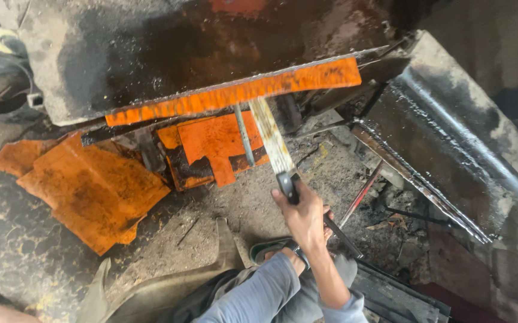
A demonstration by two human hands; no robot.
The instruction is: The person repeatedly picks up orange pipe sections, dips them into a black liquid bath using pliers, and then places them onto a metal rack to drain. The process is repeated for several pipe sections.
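Item: paint-streaked flat brush (271, 140), bristle end touching the orange-painted metal edge (235, 94) | Handling: judged light, stiff, handle likely slick with paint | Grip: right hand (304, 215) is holding the dark handle below that edge, fingers wrapped tight | Left hand: out of view.

Head view: the right hand (304, 216) grips the dark handle of a flat metal file (271, 136), whose blade meets the orange-rusted edge of a steel plate (235, 93). Rusted sheet scraps (94, 191) lie on the gritty floor (25, 251) below.
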